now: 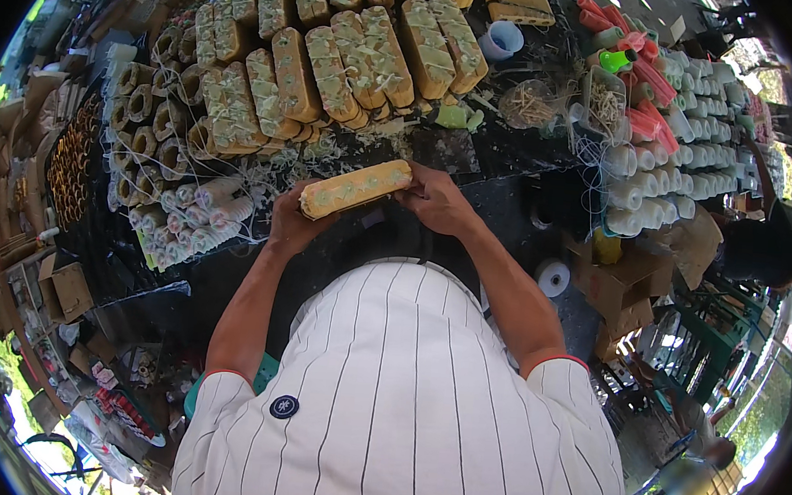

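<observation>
I hold a long tan block with pale green patches (356, 189) level above the dark table (512, 191). My left hand (294, 223) grips its left end from below. My right hand (437, 200) clasps its right end, fingers curled over the top. Just beyond my hands lie rows of similar tan and green blocks (336, 66), stacked side by side on the table.
Brown and white paper tubes (156, 159) stand in clusters at the left. White tubes (672, 171) and pink tubes (646, 90) fill the right side. A blue cup (502, 40), a green cap (618, 60), a white tape roll (553, 277) and cardboard boxes (626, 284) sit nearby.
</observation>
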`<action>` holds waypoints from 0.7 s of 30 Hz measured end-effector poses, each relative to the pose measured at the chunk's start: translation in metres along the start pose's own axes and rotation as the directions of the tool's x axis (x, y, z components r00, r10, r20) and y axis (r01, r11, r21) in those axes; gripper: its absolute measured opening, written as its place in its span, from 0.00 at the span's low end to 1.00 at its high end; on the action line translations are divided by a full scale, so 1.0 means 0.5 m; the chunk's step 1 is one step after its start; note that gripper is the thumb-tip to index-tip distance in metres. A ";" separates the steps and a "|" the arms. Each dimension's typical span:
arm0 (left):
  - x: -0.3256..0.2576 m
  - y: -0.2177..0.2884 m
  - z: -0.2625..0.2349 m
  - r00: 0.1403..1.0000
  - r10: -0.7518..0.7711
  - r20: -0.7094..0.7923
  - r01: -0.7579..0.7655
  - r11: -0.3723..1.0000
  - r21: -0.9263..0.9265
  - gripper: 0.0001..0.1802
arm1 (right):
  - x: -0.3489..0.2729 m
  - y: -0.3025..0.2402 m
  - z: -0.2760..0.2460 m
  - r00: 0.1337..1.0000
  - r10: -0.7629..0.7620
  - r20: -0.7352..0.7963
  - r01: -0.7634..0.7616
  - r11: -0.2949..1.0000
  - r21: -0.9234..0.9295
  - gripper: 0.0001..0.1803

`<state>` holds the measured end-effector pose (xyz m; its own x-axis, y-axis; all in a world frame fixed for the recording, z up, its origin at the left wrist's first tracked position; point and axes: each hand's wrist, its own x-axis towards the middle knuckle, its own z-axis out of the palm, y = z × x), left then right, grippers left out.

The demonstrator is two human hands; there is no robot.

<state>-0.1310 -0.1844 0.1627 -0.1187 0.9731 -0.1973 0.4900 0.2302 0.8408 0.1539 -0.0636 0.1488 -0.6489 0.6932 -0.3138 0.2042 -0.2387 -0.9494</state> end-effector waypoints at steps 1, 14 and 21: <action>-0.002 -0.022 0.017 0.999 0.018 -0.028 -0.020 0.999 -0.050 0.29 | -0.002 -0.029 -0.001 0.999 0.011 -0.048 -0.017 0.991 -0.134 0.28; 0.010 -0.085 0.062 0.983 0.101 -0.151 -0.148 0.928 -0.341 0.33 | 0.046 -0.109 0.019 0.923 0.355 -0.149 -0.340 0.933 0.116 0.23; -0.001 -0.097 0.081 0.987 0.057 -0.147 -0.113 0.906 -0.408 0.33 | 0.049 -0.111 -0.006 0.929 0.361 -0.083 -0.364 0.931 -0.030 0.17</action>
<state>-0.1198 -0.1959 0.1018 -0.2167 0.9735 -0.0726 0.1052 0.0973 0.9897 0.1287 -0.0313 0.1939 -0.4681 0.6142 -0.6353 0.4485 -0.4543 -0.7697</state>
